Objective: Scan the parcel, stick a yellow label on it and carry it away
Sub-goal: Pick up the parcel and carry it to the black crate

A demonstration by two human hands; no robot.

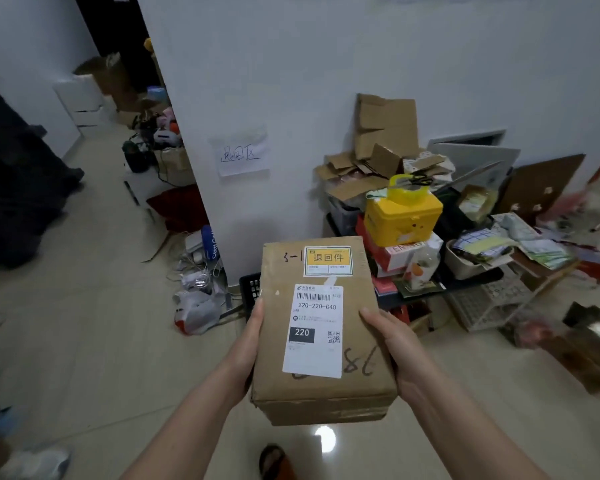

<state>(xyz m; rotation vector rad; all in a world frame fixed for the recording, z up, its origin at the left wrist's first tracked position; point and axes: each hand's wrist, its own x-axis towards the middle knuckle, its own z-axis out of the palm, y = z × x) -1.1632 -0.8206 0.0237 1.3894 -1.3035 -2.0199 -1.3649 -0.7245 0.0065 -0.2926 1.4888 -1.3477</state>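
- left hand (253, 332) flat against the cardboard parcel (321, 341) left side, fingers wrapped, holding it off the floor
- parcel between both palms: rigid box, looks light-ish; side clamp is right, bottom support safer
- long axis runs away from the body; yellow label (328, 260) at far end, white shipping label (314, 329) reads upright
- right hand (394, 344) clamped on right side

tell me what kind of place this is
Probably an informal parcel-handling room in a home or small office: a handwritten paper wall sign, flattened brown cardboard scraps piled on a cluttered rack, and a labelled brown cardboard parcel.
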